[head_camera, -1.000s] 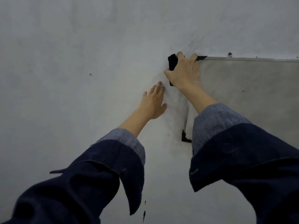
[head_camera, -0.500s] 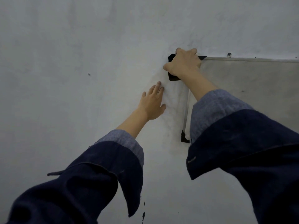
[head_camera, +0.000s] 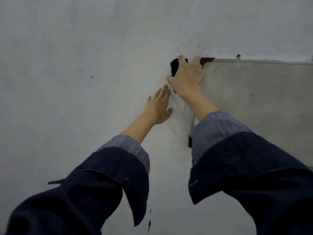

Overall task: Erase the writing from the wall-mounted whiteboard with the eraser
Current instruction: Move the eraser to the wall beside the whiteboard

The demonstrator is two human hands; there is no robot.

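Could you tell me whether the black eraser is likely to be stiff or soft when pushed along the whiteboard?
Probably soft: the eraser bulges unevenly past the right hand gripping it, like cloth or foam. Probably light too, since one hand holds it up at the whiteboard corner.

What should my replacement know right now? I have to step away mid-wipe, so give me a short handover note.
Right hand: grips the black eraser at the whiteboard's top-left corner.
Left hand: fingers straight, flat on the bare wall just left of the board, holding nothing.
Done: no writing shows on the visible part of the board; only grey smudges.
Left: the board's right end is out of frame, so check there, then put the eraser away.
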